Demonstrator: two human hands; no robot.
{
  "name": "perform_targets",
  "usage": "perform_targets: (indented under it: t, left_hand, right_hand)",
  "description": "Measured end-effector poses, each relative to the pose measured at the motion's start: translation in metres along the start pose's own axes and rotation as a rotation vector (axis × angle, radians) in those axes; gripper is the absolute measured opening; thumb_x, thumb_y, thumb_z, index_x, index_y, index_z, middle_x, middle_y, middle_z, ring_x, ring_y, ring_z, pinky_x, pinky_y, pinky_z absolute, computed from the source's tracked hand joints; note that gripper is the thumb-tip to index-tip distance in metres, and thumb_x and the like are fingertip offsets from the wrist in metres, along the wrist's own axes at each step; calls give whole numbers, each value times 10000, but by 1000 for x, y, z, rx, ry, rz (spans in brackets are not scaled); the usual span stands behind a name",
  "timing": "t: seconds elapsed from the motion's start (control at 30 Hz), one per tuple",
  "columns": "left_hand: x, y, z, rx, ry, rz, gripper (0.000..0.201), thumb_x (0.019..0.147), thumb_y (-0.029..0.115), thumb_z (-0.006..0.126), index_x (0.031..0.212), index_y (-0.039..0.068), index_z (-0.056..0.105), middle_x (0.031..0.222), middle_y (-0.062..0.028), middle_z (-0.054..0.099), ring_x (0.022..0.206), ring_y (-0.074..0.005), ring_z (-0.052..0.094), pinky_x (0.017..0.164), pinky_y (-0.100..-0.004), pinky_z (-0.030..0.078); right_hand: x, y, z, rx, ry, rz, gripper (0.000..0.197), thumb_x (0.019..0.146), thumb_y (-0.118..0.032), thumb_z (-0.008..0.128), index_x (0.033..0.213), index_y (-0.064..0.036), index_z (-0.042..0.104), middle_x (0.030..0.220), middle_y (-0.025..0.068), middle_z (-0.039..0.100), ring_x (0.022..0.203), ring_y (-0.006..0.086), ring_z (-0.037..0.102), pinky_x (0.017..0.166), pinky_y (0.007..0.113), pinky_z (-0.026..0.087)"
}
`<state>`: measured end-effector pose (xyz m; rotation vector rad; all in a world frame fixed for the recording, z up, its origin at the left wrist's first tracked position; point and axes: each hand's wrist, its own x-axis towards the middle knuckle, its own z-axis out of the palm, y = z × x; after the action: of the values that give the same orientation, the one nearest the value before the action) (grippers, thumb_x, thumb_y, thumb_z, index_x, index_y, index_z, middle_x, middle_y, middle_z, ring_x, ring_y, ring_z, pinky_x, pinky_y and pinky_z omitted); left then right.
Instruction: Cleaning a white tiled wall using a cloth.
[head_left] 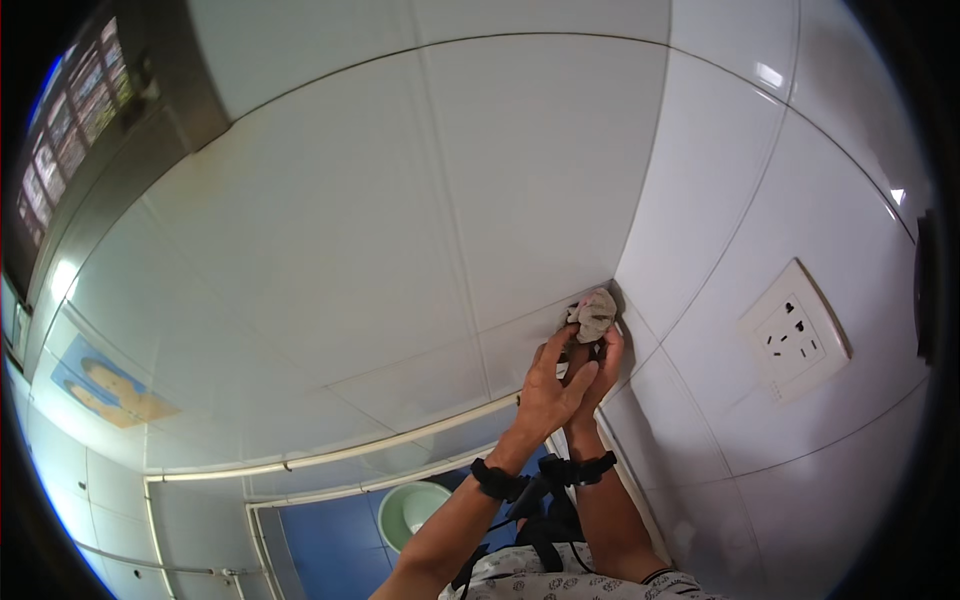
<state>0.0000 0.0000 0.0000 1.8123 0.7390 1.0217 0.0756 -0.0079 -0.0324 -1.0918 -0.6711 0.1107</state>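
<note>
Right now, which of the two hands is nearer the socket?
The right hand, on the side toward the socket. The left hand, also at the grey cloth, is farther left.

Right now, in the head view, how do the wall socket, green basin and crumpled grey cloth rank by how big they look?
1. Wall socket, largest
2. Green basin, judging by its visible part; some is hidden
3. Crumpled grey cloth, smallest

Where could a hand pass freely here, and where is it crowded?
Free: front wall between window and cloth; side wall between cloth and socket. Crowded: the corner, where left hand and right hand meet near the cloth.
</note>
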Motion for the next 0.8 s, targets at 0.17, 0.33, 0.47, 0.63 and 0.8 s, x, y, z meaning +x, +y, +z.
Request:
perform_targets:
  t: [0.17,0.33,0.47,0.63,0.8]
  left_hand:
    - [-11,-6,-41,149,37,-61,683,935,309,790,1487,10,521,1375,-245,630,1225,-335,653,1050,-432,525]
    - [-13,-26,10,81,132,-150,699,915,322,808,1474,9,528,1291,-225,685,1211,-318,664,1038,-435,530]
    - [-29,-95,74,-7,240,-157,661,892,291,833,1427,9,567,1276,-233,681,1185,-334,670,1025,-431,532]
    - [-44,-131,99,-51,312,-235,639,933,231,799,1454,-13,520,1236,-208,706,1154,-282,686,985,-404,549]
    - [-70,-163,76,-33,514,-231,579,915,214,801,1383,-32,565,1178,-178,709,1100,-271,676,960,-396,537]
  right_hand:
    - [-38,6,34,155,47,158,316,1040,-95,668,1316,-2,545,1174,76,644,984,157,667,797,297,595]
    - [-20,37,-8,226,-72,203,341,1038,-117,687,1314,-8,520,1197,83,643,1022,161,663,851,314,588]
    - [-21,111,-62,228,-204,150,339,1030,-84,674,1321,-21,512,1205,88,643,1032,166,665,852,309,584]
    - [-31,165,-86,89,-293,101,385,959,-94,749,1292,-43,563,1203,89,632,1066,200,647,906,356,568]
    - [-65,178,-69,36,-500,6,352,1016,-145,715,1306,-23,558,1293,104,630,1100,180,668,915,343,618]
